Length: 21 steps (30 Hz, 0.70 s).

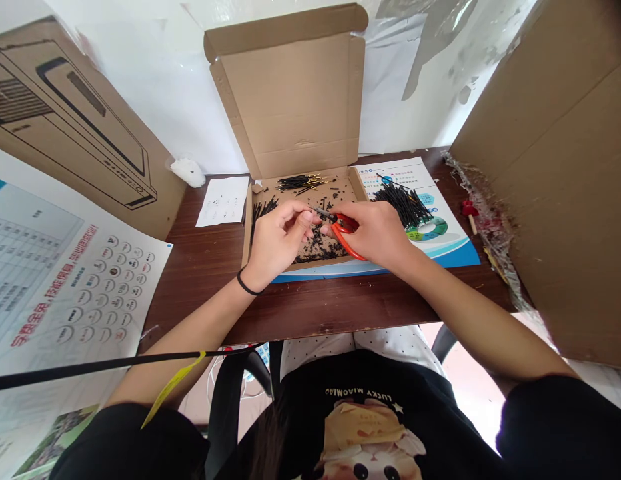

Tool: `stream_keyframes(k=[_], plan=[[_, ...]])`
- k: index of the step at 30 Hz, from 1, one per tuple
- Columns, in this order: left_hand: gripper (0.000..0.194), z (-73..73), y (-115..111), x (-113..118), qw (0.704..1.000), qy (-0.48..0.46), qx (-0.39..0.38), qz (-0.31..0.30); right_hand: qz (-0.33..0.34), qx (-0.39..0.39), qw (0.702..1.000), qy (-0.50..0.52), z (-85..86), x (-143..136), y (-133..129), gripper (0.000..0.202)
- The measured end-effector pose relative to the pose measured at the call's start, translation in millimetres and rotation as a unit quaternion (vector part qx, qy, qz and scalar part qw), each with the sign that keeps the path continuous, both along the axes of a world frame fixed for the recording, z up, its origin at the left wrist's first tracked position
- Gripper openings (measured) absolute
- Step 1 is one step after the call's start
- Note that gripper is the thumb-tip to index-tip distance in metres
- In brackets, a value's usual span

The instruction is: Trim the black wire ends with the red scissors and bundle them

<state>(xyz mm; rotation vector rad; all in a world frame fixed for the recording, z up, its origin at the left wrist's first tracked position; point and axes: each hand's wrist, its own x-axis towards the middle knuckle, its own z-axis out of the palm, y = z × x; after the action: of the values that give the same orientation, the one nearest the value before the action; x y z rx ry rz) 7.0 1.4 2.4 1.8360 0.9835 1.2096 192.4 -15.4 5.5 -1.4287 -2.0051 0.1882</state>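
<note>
Inside clasped right fingers [351,210], red snips [346,223], beside left fingers [300,223] pinched together

Black short-sleeved shirt [305,393], LUCKY MIAOMIAO cartoon print [373,430], black wristband [249,285], white dotted bottoms [315,345]

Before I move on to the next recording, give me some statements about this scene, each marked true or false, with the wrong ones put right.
1. The right hand holds a tool with orange handles. True.
2. The left hand is far from the tool. False: its fingers are close to the tool's tip.
3. The cardboard box has its lid raised. True.
4. The pile of black pieces right of the box lies on bare wood. False: it lies on a printed sheet.
5. A small white paper lies left of the box. True.
</note>
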Motion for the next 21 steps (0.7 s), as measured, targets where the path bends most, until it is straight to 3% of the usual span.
stream_keyframes(k=[13,21], plan=[[0.033,-4.2,0.7,-2.5,0.999,0.029,0.009,0.011,-0.009,0.02,0.998,-0.052,-0.8,-3.4,-1.1,0.048],[0.034,-8.1,0.7,-6.0,0.993,0.093,0.062,0.049,-0.005,0.007,0.998,-0.065,-3.4,-1.8,0.3,0.049]])
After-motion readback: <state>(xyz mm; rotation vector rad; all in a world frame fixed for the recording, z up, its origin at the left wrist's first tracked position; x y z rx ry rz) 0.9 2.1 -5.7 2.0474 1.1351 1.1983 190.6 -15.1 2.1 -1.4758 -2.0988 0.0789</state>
